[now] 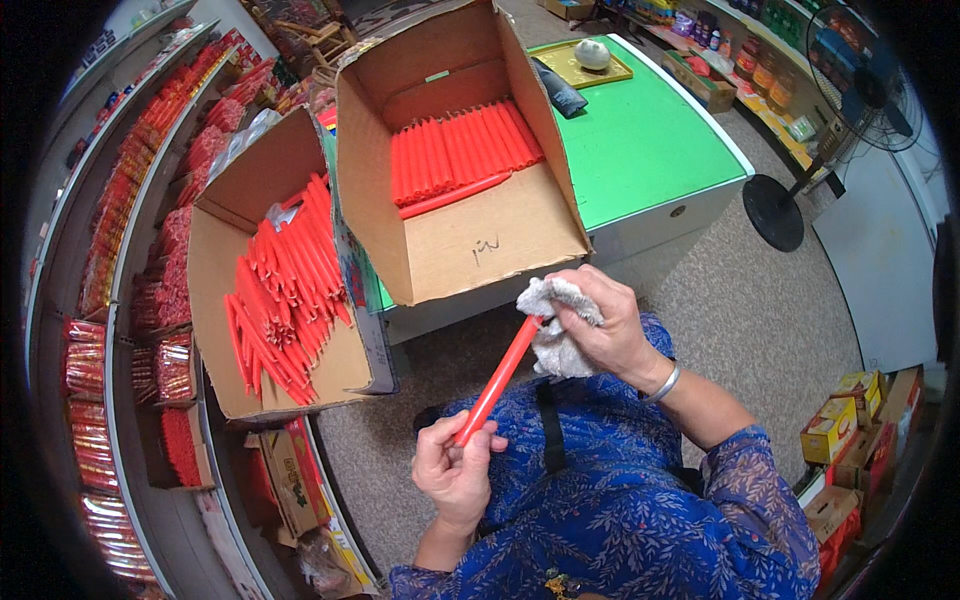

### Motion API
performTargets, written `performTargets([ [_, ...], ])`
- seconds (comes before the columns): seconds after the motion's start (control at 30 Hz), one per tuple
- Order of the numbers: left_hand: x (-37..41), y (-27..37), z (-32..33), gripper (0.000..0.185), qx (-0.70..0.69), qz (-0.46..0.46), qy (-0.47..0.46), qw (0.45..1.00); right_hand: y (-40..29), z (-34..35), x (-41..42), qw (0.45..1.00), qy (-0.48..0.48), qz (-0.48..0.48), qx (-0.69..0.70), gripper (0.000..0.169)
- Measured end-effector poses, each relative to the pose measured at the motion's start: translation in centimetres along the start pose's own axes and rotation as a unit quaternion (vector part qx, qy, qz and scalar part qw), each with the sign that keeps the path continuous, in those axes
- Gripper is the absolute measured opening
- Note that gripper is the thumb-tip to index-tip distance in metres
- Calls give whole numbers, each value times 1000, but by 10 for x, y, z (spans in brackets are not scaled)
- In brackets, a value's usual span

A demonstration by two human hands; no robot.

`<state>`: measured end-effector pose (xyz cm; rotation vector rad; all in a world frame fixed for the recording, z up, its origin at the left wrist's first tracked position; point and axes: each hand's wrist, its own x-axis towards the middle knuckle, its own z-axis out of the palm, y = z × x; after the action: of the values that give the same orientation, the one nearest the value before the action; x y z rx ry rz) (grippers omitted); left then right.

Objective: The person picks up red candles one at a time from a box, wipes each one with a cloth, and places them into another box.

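A red candle (499, 381) slants between my two hands, above my lap. Its lower end is pinched by my left hand (456, 465). My right hand (611, 322) holds a crumpled white cloth (564, 352) around the candle's upper end. Beyond my hands, an open cardboard box (491, 240) holds a neat row of red candles (465, 154), with one candle (456, 196) lying crosswise in front of them. To its left, a second cardboard box (259, 176) contains a loose heap of red candles (289, 292) pointing various ways.
The neat box rests on a green-topped counter (637, 150), beside a dark pouch (560, 88) and a yellow tray (619, 67) bearing a white round object (592, 54). Shelves of red packaged goods (127, 202) curve along the left. A black standing fan (784, 206) and cartons (829, 431) are at right.
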<state>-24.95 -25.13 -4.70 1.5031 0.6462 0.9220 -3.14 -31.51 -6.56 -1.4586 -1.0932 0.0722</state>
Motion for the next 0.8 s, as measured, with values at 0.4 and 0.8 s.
performTargets([
  [0.4, 31, -10, -11, 20, -213, -94, -11, 973, 4, -5, -27, 836, -102, 275, 464, 61],
  [0.8, 48, -18, 15, 27, -263, -145, -37, 953, -36, 11, -45, 898, -175, 217, 340, 45],
])
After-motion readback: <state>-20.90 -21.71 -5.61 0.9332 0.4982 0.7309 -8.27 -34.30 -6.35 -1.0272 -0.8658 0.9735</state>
